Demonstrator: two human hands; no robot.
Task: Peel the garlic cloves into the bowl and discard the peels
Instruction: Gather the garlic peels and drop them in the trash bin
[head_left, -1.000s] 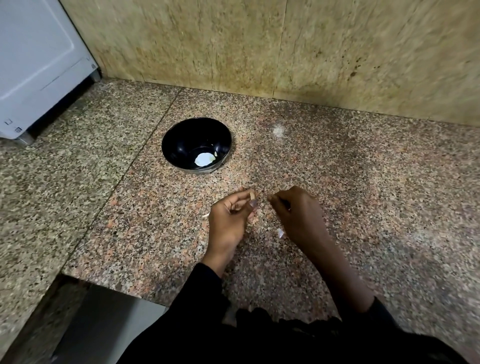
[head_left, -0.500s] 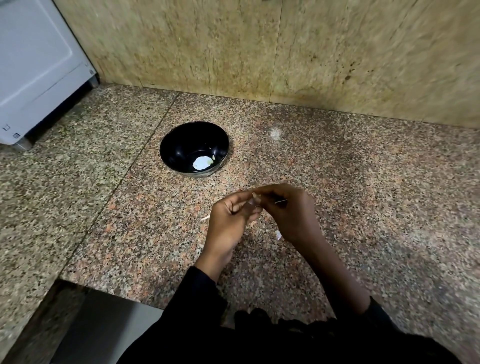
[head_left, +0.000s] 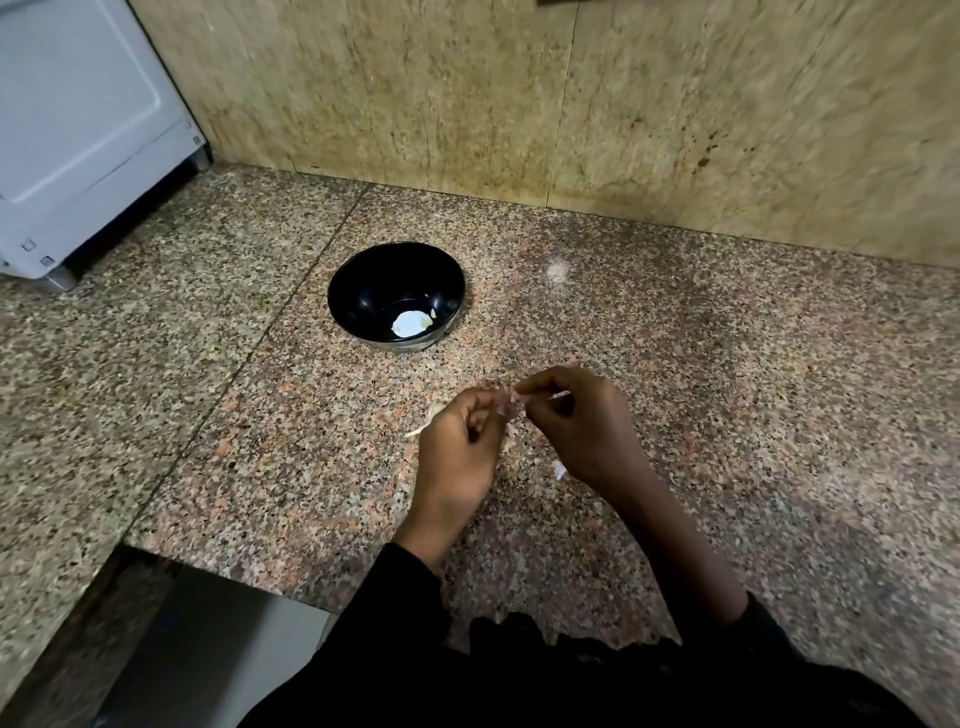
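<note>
Hands meet at the centre of the head view, having closed the gap that separated them a second ago. The left hand (head_left: 457, 457) grips a garlic clove (head_left: 506, 410), while the right hand (head_left: 582, 431) pinches its papery skin, so peeling has resumed. The black bowl (head_left: 358, 291), above them on the table (head_left: 727, 364), holds one peeled clove (head_left: 410, 323).
</note>
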